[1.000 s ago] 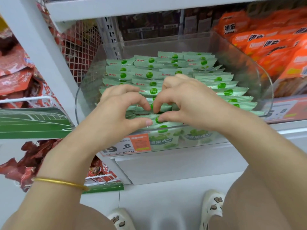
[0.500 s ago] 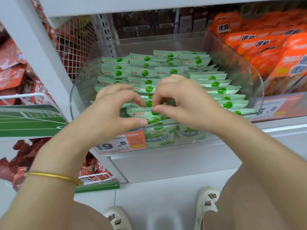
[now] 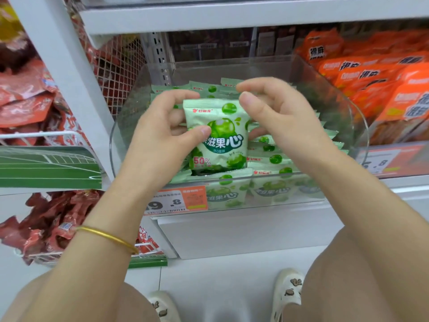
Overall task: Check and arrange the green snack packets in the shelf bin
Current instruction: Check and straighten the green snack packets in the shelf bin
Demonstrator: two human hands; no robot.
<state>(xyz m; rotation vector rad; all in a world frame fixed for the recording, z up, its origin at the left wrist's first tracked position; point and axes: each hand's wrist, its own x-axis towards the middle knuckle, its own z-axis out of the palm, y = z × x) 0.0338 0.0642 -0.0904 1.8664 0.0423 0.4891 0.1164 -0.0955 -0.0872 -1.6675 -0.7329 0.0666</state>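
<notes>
- Fingers of the left hand are curled round behind 1 green packet, thumb pressed flat on its front, so that's a proper grip.
- Packet is held upright with the printed face towards the camera, "50%" showing low on the left side. It's up above the front half of the clear bin, lifted off the pile.
- Right hand is up by the packet's top right corner, fingers bent over, thumb tip right beside the top edge. Honestly can't tell if it's actually pinching the corner or just next to it.
- Both forearms come up from the bottom corners of the shot and the 2 hands meet over the middle of the bin.
- Rest of the green packets stand on edge in rows inside the bin, a few more pressed against its front wall.
- Orange price tag sits on the bin's front, lower left.
- Gold bangle on the left wrist.
- Orange packets fill the shelf to the right, red packets to the left.
- White shoes on the floor below.
</notes>
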